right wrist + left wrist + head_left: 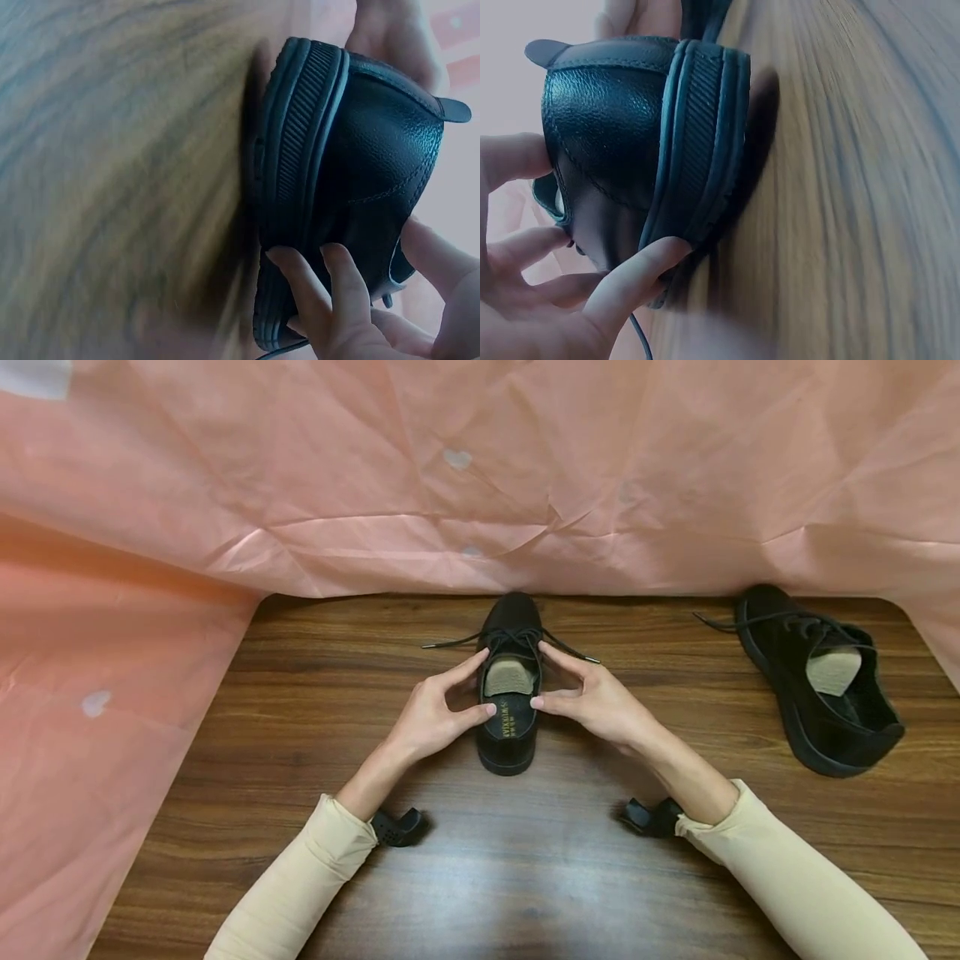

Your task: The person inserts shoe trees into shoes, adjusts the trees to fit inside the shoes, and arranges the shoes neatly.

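Note:
A black lace-up shoe (508, 752) stands on the wooden table, toe pointing away from me, its loose laces (453, 642) spread to both sides. Gold lettering marks its insole, and a beige piece (512, 677) sits in its opening under the tongue. My left hand (435, 714) grips the left side, thumb at the collar's rim and fingers along the outer wall. On the opposite side my right hand (600, 702) holds it the same way. The wrist views show the ridged sole (705, 120) and fingertips (285, 259) low on the side of the shoe.
A second black shoe (806, 693), also with a beige piece inside, stands angled at the right of the wooden table (300, 710). Pink cloth (480, 485) hangs along the back and left edges. Black wrist devices (401, 827) sit by both sleeve cuffs.

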A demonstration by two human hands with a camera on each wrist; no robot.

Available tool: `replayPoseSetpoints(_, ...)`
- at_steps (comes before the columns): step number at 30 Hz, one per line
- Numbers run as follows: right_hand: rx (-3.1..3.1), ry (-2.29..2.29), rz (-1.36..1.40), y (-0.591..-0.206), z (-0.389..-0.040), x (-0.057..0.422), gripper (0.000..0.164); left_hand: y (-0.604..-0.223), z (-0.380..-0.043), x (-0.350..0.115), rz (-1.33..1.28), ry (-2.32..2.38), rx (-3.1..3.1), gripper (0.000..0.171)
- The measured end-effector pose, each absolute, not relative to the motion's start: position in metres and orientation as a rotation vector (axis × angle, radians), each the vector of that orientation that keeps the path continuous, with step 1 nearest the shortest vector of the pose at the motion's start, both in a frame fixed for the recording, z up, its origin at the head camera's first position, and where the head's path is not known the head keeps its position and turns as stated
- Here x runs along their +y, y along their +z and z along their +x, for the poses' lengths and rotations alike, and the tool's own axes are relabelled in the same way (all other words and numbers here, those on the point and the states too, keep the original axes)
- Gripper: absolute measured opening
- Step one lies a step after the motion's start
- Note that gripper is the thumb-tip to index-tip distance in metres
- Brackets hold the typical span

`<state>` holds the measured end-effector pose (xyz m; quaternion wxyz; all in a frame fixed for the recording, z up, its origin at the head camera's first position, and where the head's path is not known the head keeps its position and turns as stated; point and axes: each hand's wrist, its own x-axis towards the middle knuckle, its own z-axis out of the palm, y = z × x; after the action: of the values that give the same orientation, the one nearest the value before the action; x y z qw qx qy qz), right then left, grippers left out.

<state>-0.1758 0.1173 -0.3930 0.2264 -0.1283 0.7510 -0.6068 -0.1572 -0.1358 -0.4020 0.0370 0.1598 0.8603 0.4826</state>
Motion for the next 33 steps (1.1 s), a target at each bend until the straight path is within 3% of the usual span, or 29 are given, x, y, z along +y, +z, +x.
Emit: replayPoseSetpoints(33, 2.239, -1.62, -0.375, -0.37, -0.164, 0.178, 0.075, -0.392, -0.154, -0.082, 0.606, 1.575, 2.493, 0.082)
